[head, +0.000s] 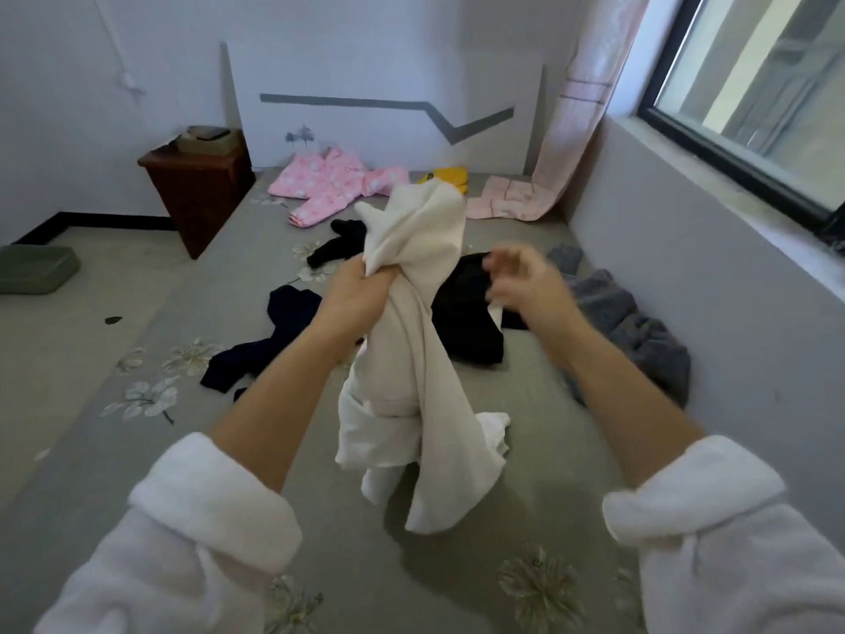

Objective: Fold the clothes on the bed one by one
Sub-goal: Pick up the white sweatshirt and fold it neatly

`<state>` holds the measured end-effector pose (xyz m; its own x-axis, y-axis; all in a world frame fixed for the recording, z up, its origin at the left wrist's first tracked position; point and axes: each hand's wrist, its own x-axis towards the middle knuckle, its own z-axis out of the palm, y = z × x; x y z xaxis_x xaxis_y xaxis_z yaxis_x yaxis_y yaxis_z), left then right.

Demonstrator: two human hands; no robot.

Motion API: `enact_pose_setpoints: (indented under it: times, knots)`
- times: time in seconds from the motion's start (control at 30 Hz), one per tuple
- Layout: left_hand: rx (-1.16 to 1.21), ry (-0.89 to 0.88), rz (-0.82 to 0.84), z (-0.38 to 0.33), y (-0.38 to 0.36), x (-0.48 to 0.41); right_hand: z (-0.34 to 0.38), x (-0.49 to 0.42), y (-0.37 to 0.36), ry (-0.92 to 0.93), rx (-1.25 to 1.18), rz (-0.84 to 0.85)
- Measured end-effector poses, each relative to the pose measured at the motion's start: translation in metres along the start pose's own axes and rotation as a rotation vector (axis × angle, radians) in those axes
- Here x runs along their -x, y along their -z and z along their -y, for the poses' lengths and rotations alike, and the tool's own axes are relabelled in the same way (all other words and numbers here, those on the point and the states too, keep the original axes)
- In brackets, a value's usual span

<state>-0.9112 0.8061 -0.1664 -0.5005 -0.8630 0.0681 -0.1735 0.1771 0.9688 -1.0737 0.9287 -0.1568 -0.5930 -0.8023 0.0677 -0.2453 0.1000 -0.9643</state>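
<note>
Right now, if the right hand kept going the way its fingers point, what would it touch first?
Most likely the white garment bunched in the left hand. The right hand is blurred, its fingers aimed leftward at that cloth, so depth is uncertain.

My only view: head camera looked forward and down along bed (526,496) toward headboard (366,75), forearms close below.
</note>
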Motion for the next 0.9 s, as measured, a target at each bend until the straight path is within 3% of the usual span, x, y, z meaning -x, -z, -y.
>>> enact_pose_setpoints:
  times: [0.13, 0.23, 0.33, 0.47, 0.57, 0.8, 0.9]
  knots:
    - [0.131, 0.059, -0.035, -0.041, -0.002, -0.024, -0.084, 0.049, -0.031, -0.311, 0.297, 0.36]
    - [0.248, 0.02, -0.032, -0.071, -0.002, -0.037, -0.103, 0.048, -0.053, -0.244, 0.162, 0.176]
    - [0.29, -0.001, -0.048, -0.077, 0.012, -0.049, -0.075, 0.019, -0.031, -0.218, 0.109, 0.027]
    - [-0.152, -0.021, -0.117, -0.038, 0.022, -0.044, -0.013, -0.005, 0.014, -0.163, 0.006, 0.079]
    - [-0.289, -0.075, -0.01, 0.008, 0.013, -0.008, 0.014, -0.016, 0.02, -0.15, -0.159, 0.125]
    - [0.069, 0.166, 0.386, 0.068, -0.005, 0.057, 0.004, -0.016, -0.002, -0.329, -0.295, 0.112]
    - [0.067, 0.176, 0.386, 0.07, -0.015, 0.06, -0.005, -0.01, -0.002, -0.375, -0.407, 0.11]
